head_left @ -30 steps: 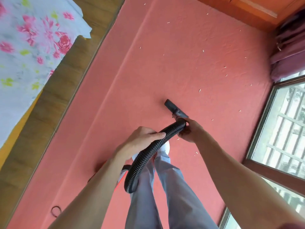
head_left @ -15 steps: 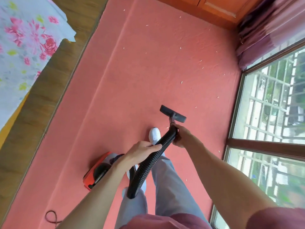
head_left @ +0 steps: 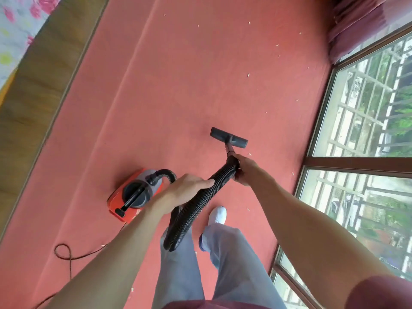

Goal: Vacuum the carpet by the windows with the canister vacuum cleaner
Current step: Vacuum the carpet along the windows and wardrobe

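Head view: left hand [head_left: 185, 191], right hand [head_left: 245, 170] grip hose [head_left: 200, 202]; nozzle [head_left: 238, 142] crosswise, wand [head_left: 229, 150] forward.

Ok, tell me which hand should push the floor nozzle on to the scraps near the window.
Right, probably. The right hand grips the hose end just behind the floor nozzle, on the window side where white scraps lie. The left hand holds the hose farther back, nearer the red canister.

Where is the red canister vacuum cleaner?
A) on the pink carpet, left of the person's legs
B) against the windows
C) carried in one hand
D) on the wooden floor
A: the red canister vacuum cleaner rests on the pink carpet, left of the legs, away from the windows.
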A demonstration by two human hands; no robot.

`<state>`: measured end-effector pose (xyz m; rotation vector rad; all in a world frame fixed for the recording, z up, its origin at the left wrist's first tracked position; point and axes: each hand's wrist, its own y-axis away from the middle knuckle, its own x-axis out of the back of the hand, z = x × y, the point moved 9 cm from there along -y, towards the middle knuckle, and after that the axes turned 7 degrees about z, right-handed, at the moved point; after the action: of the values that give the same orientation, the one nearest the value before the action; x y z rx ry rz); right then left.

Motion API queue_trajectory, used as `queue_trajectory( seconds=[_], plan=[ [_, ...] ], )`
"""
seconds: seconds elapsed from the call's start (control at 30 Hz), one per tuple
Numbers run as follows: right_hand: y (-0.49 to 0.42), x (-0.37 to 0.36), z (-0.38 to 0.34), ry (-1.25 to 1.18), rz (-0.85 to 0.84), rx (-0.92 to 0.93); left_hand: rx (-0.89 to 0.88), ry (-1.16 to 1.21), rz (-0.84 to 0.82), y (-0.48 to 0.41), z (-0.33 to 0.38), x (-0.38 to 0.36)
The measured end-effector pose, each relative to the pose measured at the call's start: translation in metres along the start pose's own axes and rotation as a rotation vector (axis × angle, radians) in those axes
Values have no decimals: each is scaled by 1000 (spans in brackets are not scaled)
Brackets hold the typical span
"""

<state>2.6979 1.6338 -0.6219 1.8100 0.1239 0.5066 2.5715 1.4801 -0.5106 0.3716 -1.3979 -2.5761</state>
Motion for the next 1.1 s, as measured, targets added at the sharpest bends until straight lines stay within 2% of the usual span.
queue_trajectory(
  seconds=[0.27, 0.37, 0.57, 0.77, 0.87, 1.0, 1.1],
  plan=[
    [-67, -9, 53, 87, 21, -17, 78, -19, -8, -35, -60, -22],
    [-83, -2, 63, 49, 73, 13, 49, -18, 71, -45, -74, -28],
    [-69, 24, 48, -101, 158, 93, -30, 62, 88, -31, -61, -47],
    [-51, 36, 74, -84, 47, -64, -46, -33, 63, -13, -50, -45],
    [-53, 33, 70, -64, 14, -59, -46, -92, 139, -14, -55, -43],
    [-65, 33, 52, -72, 71, 12, -66, -96, 227, -24, -59, -50],
    [-60, 47, 42, -224, 128, 13, -97, -59, 204, -27, -44, -64]
  ],
)
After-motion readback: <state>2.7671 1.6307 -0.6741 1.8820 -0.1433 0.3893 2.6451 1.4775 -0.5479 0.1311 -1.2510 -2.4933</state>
